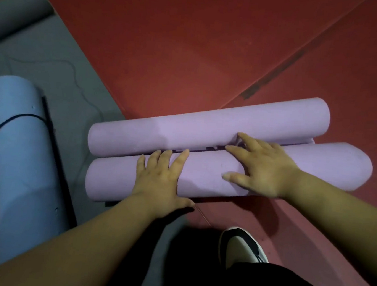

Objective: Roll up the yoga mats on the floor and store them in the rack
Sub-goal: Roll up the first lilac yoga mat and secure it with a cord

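1. Text, labels, brands, numbers, signs: none legible in the head view;
2. Surfaces of the pink mat rolls (207,126), the blue mat roll (24,152) and the shoe (242,246): plain; no marking readable.

Open red floor (190,52) lies beyond and to the right of the two touching pink rolls (207,126), while a blue rolled mat (20,152) on a grey mat (54,53) crowds the left and a shoe (240,244) stands near the front.

I see my left hand (161,176) and right hand (263,169) pressing flat on the near pink roll (214,176), beside the far pink roll (206,130), on the red floor (191,41).
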Tool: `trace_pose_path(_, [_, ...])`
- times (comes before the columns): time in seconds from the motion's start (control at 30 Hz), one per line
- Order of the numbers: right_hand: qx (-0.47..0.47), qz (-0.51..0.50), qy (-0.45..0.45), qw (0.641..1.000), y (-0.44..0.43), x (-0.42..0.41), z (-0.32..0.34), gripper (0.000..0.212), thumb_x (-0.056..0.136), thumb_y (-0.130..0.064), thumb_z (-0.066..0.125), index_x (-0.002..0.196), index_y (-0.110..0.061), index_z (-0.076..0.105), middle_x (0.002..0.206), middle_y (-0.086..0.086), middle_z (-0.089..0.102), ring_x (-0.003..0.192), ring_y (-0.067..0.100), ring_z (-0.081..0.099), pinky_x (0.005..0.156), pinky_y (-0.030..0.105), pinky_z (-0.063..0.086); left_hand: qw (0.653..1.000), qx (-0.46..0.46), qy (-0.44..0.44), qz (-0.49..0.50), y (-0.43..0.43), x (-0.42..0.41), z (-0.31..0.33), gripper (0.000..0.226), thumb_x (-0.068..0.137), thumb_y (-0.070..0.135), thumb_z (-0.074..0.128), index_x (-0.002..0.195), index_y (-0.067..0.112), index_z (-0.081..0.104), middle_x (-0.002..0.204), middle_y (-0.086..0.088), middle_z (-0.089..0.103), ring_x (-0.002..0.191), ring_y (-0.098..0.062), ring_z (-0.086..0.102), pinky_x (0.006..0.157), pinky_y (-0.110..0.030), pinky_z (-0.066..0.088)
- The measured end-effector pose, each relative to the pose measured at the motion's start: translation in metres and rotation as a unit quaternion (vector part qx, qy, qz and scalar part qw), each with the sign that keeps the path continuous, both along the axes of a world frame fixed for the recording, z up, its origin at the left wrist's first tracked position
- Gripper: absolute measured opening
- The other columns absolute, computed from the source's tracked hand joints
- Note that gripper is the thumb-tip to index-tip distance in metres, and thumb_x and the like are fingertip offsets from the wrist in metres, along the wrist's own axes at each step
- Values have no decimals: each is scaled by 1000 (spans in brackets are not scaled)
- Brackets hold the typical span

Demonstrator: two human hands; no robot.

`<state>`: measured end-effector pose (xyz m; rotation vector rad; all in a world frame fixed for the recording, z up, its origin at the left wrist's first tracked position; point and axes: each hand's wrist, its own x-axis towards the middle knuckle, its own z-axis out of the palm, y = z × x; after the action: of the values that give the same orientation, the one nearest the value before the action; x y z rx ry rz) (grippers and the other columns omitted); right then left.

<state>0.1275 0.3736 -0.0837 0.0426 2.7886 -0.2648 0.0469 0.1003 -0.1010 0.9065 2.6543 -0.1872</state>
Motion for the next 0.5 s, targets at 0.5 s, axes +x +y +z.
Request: trace_pose_path(0.5, [-23, 110, -62, 992, 21, -5, 12, 110, 63, -97, 44, 156, -51, 6, 141, -10, 53, 128, 20, 54, 99, 44, 46, 996, -9, -68, -62, 0, -24, 23, 120, 58, 96, 54, 157, 42, 11, 148, 3, 43, 131, -28, 43, 111, -46, 35])
